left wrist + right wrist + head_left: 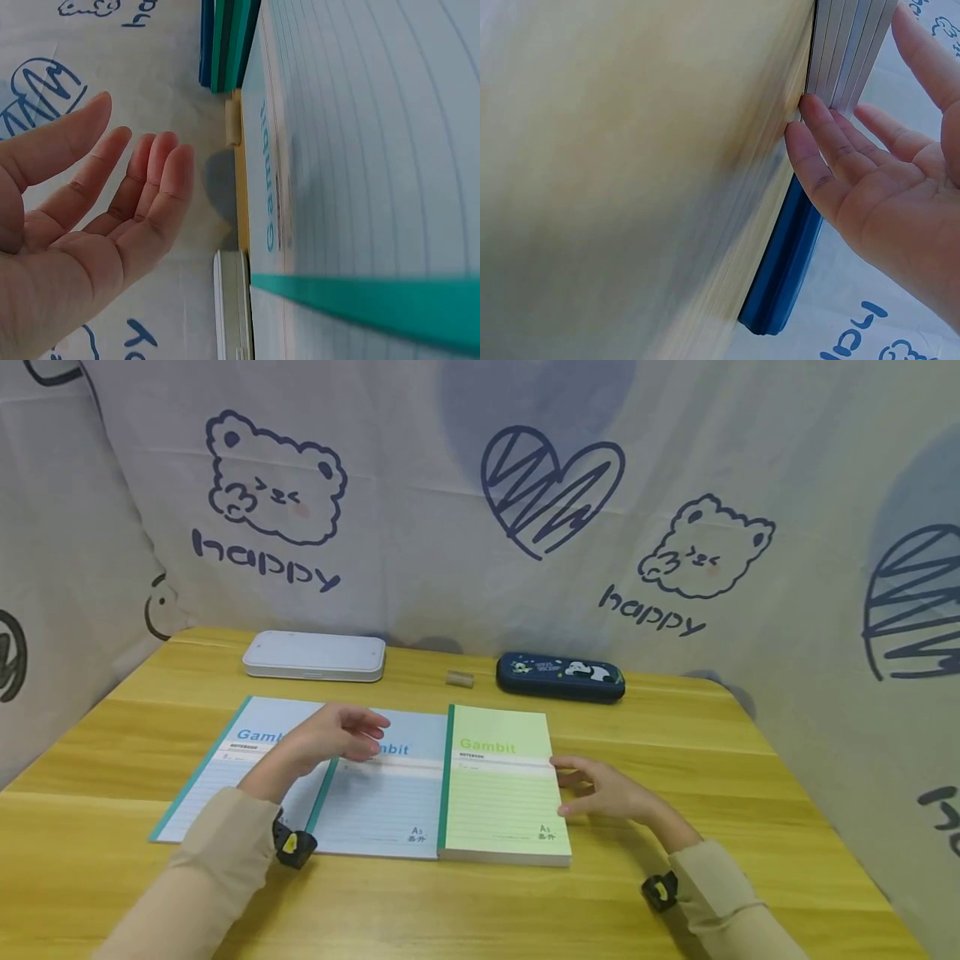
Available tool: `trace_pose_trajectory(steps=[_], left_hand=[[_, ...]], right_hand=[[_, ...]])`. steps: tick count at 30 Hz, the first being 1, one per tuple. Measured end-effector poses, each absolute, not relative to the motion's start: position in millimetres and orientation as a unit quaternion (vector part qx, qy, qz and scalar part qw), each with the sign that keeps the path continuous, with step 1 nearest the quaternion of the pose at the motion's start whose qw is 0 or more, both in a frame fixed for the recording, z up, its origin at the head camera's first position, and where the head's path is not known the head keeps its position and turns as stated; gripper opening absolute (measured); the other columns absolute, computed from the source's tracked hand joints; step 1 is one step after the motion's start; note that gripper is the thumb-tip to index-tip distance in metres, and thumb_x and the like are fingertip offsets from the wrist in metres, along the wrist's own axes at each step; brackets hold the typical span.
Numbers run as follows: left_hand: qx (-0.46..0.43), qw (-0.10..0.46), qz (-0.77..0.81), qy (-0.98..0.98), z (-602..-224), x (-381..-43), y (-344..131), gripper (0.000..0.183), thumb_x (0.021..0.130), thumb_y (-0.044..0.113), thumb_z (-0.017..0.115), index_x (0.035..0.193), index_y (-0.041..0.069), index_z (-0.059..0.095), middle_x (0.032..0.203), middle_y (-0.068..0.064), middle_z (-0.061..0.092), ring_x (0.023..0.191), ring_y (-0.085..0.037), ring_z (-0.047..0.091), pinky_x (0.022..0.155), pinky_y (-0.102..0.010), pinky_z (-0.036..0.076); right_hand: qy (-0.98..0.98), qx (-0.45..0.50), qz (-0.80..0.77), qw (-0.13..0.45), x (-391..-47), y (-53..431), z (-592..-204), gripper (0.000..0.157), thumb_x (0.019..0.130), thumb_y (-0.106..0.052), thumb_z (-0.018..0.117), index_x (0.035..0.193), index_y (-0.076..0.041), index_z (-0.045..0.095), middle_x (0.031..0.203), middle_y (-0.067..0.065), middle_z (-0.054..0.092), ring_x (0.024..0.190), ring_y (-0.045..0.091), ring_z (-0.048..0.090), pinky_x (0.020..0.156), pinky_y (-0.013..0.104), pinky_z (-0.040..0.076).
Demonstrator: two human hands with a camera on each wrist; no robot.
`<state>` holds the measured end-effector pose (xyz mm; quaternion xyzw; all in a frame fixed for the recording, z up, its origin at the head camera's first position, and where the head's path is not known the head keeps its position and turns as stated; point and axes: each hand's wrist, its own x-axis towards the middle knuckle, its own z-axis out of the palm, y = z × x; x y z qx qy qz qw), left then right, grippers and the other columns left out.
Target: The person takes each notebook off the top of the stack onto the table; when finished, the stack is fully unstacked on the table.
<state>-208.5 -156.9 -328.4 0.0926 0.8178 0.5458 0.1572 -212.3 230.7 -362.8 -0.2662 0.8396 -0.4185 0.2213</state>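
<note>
Yellow-topped notebooks (504,789) seemingly touch the right hand (609,792), spread like the left hand (328,740).

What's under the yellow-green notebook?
Under the yellow-green notebook are more notebooks, stacked; their page edges show in the right wrist view. Their front covers are hidden.

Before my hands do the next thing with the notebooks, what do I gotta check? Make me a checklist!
1. Right hand at the edge of the yellow-green stack: ok.
2. Left hand holding nothing: ok.
3. Left hand at that stack too: not ok, it hovers over the blue notebooks.
4. White case and panda case apart from the notebooks: ok, both lie behind them.
5. Covers below the stack's top one matching: cannot tell, they're hidden.
</note>
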Motion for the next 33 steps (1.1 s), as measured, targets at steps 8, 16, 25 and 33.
trace_pose_trajectory(steps=[8,16,25,33], left_hand=[[0.124,0.176,0.576,0.789,-333.6,-210.6,-131.8,0.039,0.081,-0.002,0.060,0.119,-0.009,0.050,0.108,-0.024,0.054,0.083,-0.019,0.057,0.074,-0.032,0.049],[0.137,0.189,0.584,0.778,-340.0,-211.6,-109.7,0.038,0.082,-0.003,0.058,0.119,-0.007,0.052,0.109,-0.023,0.053,0.083,-0.022,0.056,0.072,-0.032,0.049],[0.139,0.202,0.572,0.783,-342.0,-210.7,-87.8,0.039,0.079,-0.003,0.063,0.117,-0.002,0.056,0.114,-0.017,0.051,0.092,-0.023,0.053,0.069,-0.033,0.050],[0.118,0.215,0.542,0.804,-346.1,-209.7,-79.0,0.038,0.076,-0.001,0.067,0.112,0.006,0.062,0.118,-0.013,0.051,0.086,-0.021,0.053,0.063,-0.030,0.048]], right_hand=[[0.838,-0.266,-0.422,0.222,-211.8,231.3,-363.4,0.070,0.080,-0.014,0.067,0.133,0.010,0.028,0.133,0.029,0.031,0.115,0.042,0.040,0.093,0.052,0.031],[0.837,-0.265,-0.423,0.222,-212.5,231.4,-363.5,0.071,0.080,-0.014,0.067,0.133,0.011,0.028,0.133,0.030,0.031,0.115,0.042,0.039,0.093,0.053,0.031],[0.839,-0.264,-0.421,0.221,-212.3,232.2,-364.3,0.070,0.080,-0.014,0.068,0.133,0.010,0.028,0.132,0.029,0.032,0.114,0.041,0.040,0.093,0.052,0.031],[0.839,-0.265,-0.420,0.220,-212.2,231.0,-364.2,0.070,0.080,-0.013,0.067,0.133,0.010,0.028,0.133,0.029,0.032,0.114,0.041,0.041,0.093,0.052,0.032]])
